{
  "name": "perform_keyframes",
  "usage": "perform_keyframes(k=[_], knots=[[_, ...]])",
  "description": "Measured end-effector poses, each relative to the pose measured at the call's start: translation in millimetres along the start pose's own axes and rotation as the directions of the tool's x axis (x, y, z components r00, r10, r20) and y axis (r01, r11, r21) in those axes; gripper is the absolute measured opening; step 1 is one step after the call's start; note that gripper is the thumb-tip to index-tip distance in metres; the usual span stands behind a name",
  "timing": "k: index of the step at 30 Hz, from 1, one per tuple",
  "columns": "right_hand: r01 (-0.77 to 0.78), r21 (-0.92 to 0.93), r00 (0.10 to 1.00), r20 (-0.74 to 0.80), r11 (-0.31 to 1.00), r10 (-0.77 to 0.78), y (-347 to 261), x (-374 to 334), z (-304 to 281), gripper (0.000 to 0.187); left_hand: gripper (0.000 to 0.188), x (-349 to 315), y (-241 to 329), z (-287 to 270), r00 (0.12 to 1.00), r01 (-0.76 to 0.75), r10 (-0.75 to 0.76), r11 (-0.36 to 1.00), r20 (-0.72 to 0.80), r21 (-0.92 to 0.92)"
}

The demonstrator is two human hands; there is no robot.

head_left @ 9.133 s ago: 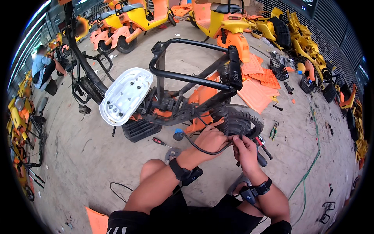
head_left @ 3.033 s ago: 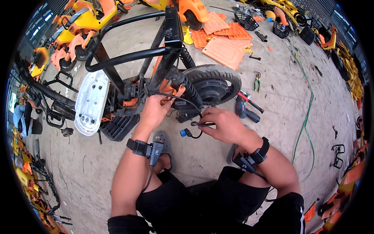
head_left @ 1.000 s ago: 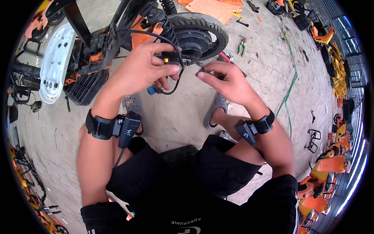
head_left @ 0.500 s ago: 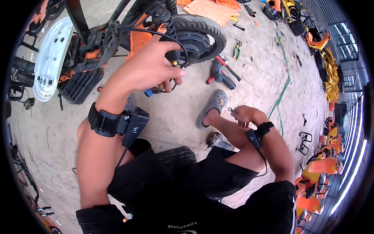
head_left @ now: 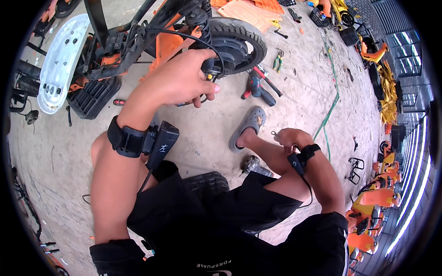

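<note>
My left hand (head_left: 184, 79) reaches to the black wheel (head_left: 258, 43) of a stripped scooter frame, beside its hub and a looped black cable (head_left: 216, 51). Its fingers curl around a part there that they mostly hide; a yellow bit shows by the thumb. My right hand (head_left: 294, 139) is closed over my right knee, holding a small wrench whose ring end (head_left: 275, 133) pokes out past the fingers. Most of that wrench is covered by the hand.
Beyond my grey clog (head_left: 248, 128) lie a cordless driver (head_left: 258, 88), a red-and-black handled tool (head_left: 271, 85) and green-handled pliers (head_left: 277, 63). Another power tool (head_left: 254, 165) rests by my right leg. A green line (head_left: 332, 108) crosses the floor; orange scooters (head_left: 375, 198) stand at right.
My left hand stays at the wheel; its fingers have shifted slightly, and a blue-ended piece below them no longer shows. My right hand has turned a little, still holding the wrench.
</note>
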State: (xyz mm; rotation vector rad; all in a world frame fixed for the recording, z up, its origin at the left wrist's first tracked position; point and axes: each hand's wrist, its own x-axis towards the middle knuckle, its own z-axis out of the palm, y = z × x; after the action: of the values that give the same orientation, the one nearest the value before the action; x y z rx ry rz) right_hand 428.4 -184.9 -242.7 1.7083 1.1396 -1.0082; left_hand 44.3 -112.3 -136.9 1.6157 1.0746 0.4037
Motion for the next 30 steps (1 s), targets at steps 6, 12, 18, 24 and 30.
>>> perform_keyframes(k=[6,12,18,24,30], knots=[[0.133,-0.111,0.989,-0.057,0.985,-0.140,5.3,5.1,2.9,0.045,0.066,-3.1,-1.6,3.1,0.999,-0.020,0.024,0.996,-0.043,0.088],[0.025,-0.057,0.999,-0.044,0.998,-0.027,9.7,12.0,1.0,0.046,0.067,-5.7,-4.0,4.3,0.994,-0.017,0.036,0.983,-0.102,0.181],[-0.015,-0.004,0.998,-0.064,1.000,0.015,3.4,-13.1,-3.6,0.047,0.067,-8.3,7.4,7.4,0.993,0.047,-0.023,0.978,-0.115,0.204],[0.125,-0.076,0.985,-0.108,0.989,-0.133,-2.7,-18.8,-2.1,0.046,0.067,-7.0,7.2,10.1,0.990,0.058,-0.020,0.960,-0.140,0.272],[0.100,-0.079,0.988,-0.106,0.992,-0.108,-7.6,-24.5,-0.8,0.045,0.067,-6.9,7.9,11.1,0.991,0.049,-0.016,0.968,-0.133,0.247]])
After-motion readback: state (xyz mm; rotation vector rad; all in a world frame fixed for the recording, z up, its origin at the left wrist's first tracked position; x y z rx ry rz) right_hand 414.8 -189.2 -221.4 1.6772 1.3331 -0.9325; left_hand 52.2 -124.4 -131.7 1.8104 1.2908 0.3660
